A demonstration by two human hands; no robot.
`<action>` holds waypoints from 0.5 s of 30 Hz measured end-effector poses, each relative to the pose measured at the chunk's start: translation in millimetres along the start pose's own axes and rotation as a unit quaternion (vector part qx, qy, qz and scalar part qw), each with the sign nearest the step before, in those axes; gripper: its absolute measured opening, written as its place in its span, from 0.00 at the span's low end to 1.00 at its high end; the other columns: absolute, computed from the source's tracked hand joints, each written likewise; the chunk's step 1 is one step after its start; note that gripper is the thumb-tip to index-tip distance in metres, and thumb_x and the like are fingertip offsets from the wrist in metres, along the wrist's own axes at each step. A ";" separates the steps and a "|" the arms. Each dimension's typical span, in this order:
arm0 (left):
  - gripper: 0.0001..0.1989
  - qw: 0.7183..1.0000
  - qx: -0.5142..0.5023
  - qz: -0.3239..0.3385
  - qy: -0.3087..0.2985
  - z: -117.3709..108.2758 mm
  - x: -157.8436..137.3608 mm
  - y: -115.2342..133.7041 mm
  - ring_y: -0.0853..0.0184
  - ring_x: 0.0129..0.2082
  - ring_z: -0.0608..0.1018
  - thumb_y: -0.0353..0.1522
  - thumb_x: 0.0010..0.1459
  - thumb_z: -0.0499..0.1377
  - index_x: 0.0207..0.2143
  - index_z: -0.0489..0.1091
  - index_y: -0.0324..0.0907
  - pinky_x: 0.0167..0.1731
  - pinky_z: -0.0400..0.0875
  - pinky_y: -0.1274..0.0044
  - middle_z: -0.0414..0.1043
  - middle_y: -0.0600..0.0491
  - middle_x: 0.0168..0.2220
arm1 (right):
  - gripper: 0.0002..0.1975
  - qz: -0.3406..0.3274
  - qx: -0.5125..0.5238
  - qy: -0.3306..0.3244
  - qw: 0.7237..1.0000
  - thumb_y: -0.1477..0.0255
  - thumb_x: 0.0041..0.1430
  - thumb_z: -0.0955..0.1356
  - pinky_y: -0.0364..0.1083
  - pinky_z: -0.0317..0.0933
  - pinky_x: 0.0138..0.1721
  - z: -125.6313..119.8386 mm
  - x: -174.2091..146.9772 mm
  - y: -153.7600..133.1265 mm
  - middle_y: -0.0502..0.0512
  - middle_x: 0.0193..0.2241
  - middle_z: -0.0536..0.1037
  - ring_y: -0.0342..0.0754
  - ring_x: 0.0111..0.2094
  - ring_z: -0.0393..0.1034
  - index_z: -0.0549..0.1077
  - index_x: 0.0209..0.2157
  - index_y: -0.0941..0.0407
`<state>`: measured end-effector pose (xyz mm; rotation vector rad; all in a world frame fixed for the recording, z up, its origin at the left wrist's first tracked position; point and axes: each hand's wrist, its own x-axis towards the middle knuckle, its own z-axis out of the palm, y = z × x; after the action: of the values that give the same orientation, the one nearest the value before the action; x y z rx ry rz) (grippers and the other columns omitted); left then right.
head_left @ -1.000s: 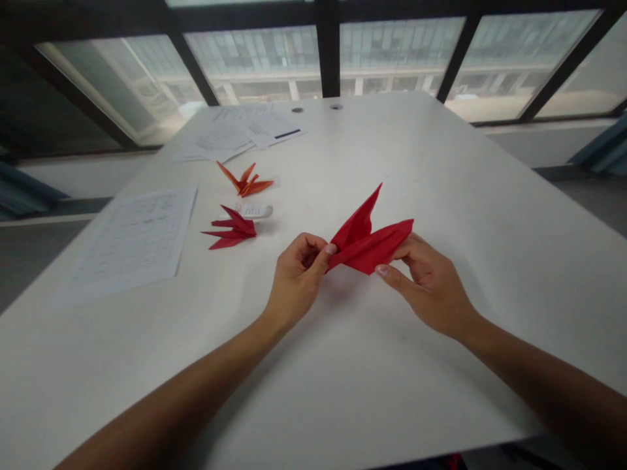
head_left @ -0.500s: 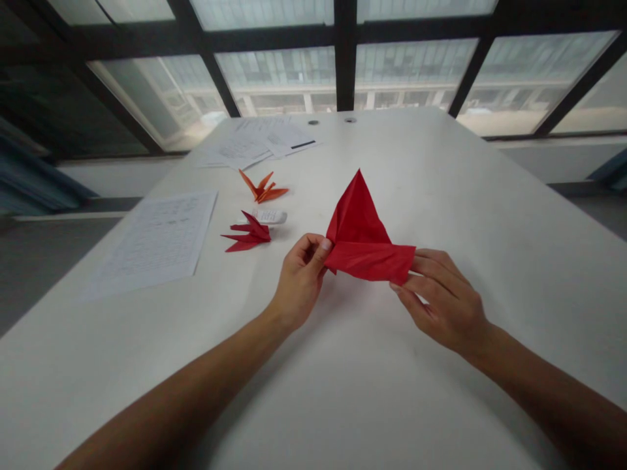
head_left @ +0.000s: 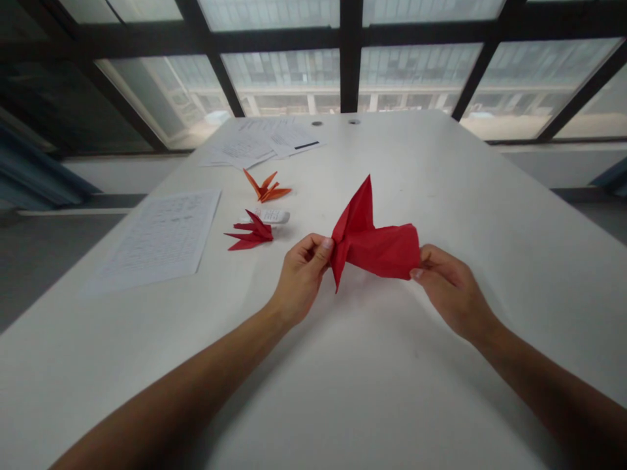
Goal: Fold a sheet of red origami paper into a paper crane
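Between my two hands a partly folded sheet of red origami paper (head_left: pixel 379 251) is held above the white table. My left hand (head_left: pixel 306 271) pinches its left corner between thumb and fingers, where the folds gather. One pointed flap stands up from there and a smaller point hangs below. At the other end my right hand (head_left: pixel 450 284) grips the lower right edge with thumb and fingertips; its other fingers are curled behind. Left of my hands lies a dark red folded paper piece with several points (head_left: pixel 251 234), and beyond it an orange one (head_left: pixel 267 189).
A white tube or stick with printing (head_left: pixel 272 216) lies behind the dark red piece. To the left is a written sheet (head_left: pixel 157 238); more papers (head_left: pixel 259 143) overlap at the far end of the white table (head_left: pixel 313 391). Dark-framed windows (head_left: pixel 289 81) stand beyond the table.
The red paper's right part has opened out from a flat strip into a wider flap, and the upright point has narrowed. My right hand has shifted slightly right and closed its fingers.
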<state>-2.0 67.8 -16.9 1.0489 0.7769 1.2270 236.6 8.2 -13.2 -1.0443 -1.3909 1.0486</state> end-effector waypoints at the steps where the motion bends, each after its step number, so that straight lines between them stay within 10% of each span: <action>1: 0.17 1.000 0.027 0.009 -0.001 -0.2 -0.4 0.7 0.73 0.28 0.71 0.44 0.59 0.69 0.32 0.73 0.40 0.32 0.67 0.80 0.71 0.56 0.28 | 0.05 0.014 0.030 -0.004 0.999 0.67 0.65 0.69 0.48 0.66 0.38 -0.4 1.7 2.2 0.51 0.32 0.78 0.50 0.35 0.72 0.75 0.36 0.53; 8: 0.10 0.986 0.153 0.056 -0.040 4.2 -6.4 0.2 0.72 0.30 0.74 0.34 0.62 0.66 0.41 0.69 0.42 0.30 0.69 0.80 0.72 0.56 0.33 | 0.13 0.062 0.093 -0.014 0.994 0.61 0.66 0.71 0.53 0.72 0.47 2.2 2.4 7.0 0.56 0.42 0.84 0.54 0.43 0.78 0.79 0.46 0.53; 15: 0.26 0.953 0.254 0.120 -0.111 1.7 -15.8 -6.3 0.72 0.36 0.80 0.24 0.60 0.62 0.58 0.62 0.49 0.38 0.77 0.77 0.71 0.52 0.49 | 0.09 0.069 0.112 -0.012 0.991 0.66 0.60 0.74 0.51 0.75 0.42 0.4 -7.7 4.4 0.54 0.38 0.85 0.53 0.38 0.79 0.81 0.43 0.53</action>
<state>-1.3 51.9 -23.2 1.7141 0.8262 1.1067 236.9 1.7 -19.2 -0.9747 -1.2002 1.2914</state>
